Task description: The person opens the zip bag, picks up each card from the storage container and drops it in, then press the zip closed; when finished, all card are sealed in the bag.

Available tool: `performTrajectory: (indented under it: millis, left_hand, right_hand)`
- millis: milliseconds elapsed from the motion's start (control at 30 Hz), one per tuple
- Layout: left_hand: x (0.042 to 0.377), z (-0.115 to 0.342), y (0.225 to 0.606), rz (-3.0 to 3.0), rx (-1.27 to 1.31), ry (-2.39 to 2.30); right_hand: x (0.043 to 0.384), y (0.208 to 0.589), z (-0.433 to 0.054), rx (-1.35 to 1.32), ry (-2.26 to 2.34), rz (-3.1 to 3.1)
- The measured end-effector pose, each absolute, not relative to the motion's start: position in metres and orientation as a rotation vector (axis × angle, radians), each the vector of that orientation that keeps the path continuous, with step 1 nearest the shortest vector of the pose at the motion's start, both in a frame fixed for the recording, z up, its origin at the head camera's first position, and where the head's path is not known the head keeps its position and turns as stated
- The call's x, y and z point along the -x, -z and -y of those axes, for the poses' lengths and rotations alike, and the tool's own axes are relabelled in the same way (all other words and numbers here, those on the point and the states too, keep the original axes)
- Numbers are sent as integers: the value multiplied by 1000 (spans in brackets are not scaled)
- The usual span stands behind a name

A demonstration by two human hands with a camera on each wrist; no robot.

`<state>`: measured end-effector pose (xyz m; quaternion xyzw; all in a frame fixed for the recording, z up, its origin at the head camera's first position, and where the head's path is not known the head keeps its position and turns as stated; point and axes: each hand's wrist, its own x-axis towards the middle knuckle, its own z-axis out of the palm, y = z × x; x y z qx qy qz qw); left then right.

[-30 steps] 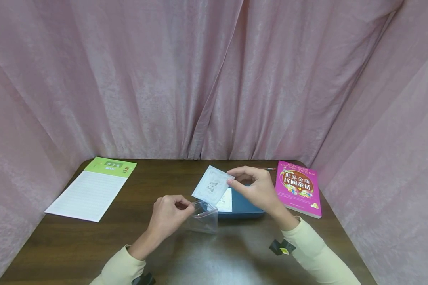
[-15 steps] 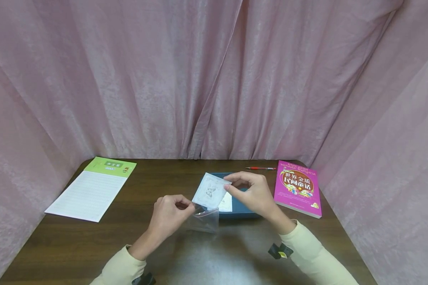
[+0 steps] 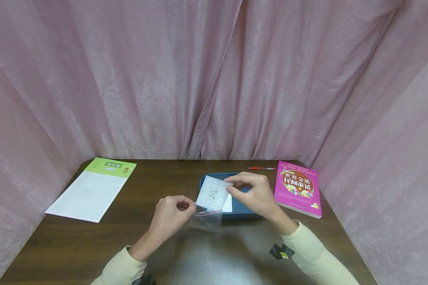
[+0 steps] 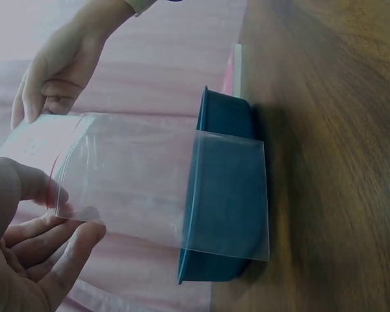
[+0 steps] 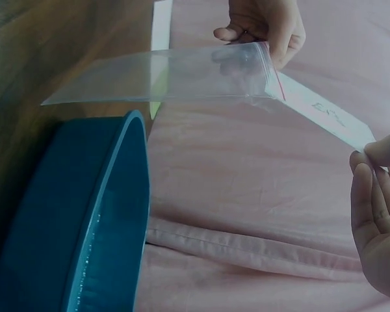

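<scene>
My left hand pinches the mouth of a clear zip bag, which has a red line along its seal. Between the thumb and fingers of my right hand is the corner of a square white card printed with a butterfly. The card's lower edge is at the bag's opening; in the right wrist view it slants down from the mouth to my right fingers. Behind and below both hands stands a blue plastic box. Another white paper shows in it, partly hidden by the card.
A magenta book lies at the right on the wooden table, with a red pen beside it. On the left is a lined writing pad with a green header. Pink curtains hang behind and at the sides.
My right hand has brought the card down and slightly right, so its lower edge now meets the bag's mouth. The red pen has come fully into sight. My left hand has barely moved.
</scene>
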<state>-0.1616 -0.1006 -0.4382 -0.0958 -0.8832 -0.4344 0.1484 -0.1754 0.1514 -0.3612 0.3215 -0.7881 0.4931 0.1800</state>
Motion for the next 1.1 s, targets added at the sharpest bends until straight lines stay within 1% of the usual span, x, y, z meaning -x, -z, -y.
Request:
performTrajectory:
  millis: [200,567,1100]
  left_hand:
    - [160,97,436,2555,272,1256]
    - [160,93,433,2565,288,1259]
    - [162,97,440,2567,249,1286]
  right_hand:
    - [187,378,-156,-941,-1333,2200]
    - [189,382,-156,-978,-1315,2208]
    - [191,391,-160,-1011,-1427,2334]
